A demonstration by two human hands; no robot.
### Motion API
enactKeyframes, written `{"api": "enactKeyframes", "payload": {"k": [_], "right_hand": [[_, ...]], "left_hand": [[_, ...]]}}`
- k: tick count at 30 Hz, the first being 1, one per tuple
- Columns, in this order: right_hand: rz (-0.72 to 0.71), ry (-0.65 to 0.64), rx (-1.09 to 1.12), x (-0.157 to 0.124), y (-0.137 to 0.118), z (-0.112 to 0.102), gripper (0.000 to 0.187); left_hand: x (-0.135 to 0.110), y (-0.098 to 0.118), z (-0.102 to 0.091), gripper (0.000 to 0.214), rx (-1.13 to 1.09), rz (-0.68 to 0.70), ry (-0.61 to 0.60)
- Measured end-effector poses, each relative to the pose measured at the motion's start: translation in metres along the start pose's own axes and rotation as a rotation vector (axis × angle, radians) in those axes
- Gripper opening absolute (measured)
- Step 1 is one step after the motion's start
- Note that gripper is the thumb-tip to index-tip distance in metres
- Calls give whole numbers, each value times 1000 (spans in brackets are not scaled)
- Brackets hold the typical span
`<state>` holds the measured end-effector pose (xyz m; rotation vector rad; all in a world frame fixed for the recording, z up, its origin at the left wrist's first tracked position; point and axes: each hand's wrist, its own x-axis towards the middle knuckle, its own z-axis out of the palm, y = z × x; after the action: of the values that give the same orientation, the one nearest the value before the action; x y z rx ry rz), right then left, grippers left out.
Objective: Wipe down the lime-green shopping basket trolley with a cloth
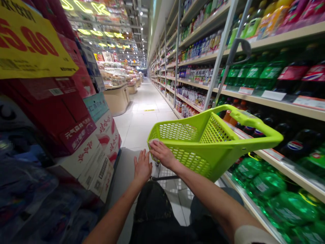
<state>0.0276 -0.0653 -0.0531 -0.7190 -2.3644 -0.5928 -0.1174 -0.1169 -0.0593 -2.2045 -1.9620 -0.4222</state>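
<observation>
A lime-green shopping cart with a mesh-patterned plastic basket stands in front of me, its handle towards the right. My right hand presses a crumpled pale cloth onto the front corner of the basket's rim. Its fingers lie over the cloth and hide part of it. Just to the left, my left hand is raised beside that same corner with fingers stretched and nothing in them. Whether its fingertips touch the basket I cannot tell. My knees are bent below the cart.
Shelves of soda bottles line the right side, close to the cart. Stacked drink cartons with a yellow price sign rise on the left. A tiled aisle runs ahead past a food display counter.
</observation>
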Motion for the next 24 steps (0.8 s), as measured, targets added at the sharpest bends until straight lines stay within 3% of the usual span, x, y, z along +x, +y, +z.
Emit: {"api": "enactKeyframes", "payload": {"k": [3,7,9,13,15,20,24], "right_hand": [[17,-114,10,-1,-2,12,21],[-4,-310,28,-47,-18,31,15],[1,-276,37,-54,-20,28,15],[71,-84,10,-28,-4,9,24],[100,-56,-22,-22,4,5,24],[48,-171,-37,-61,-4,8,16],[42,-11,-87,-65,-1,-17,21]], "left_hand": [[-1,-3,-1,48,8,7,-6],[-3,-11,1,48,16,10,5],[-2,-12,4,47,13,2,10],[-3,1,9,47,2,14,5],[-5,11,10,46,-7,43,-3],[-7,26,7,46,-36,120,13],[-5,35,6,46,-45,126,6]]}}
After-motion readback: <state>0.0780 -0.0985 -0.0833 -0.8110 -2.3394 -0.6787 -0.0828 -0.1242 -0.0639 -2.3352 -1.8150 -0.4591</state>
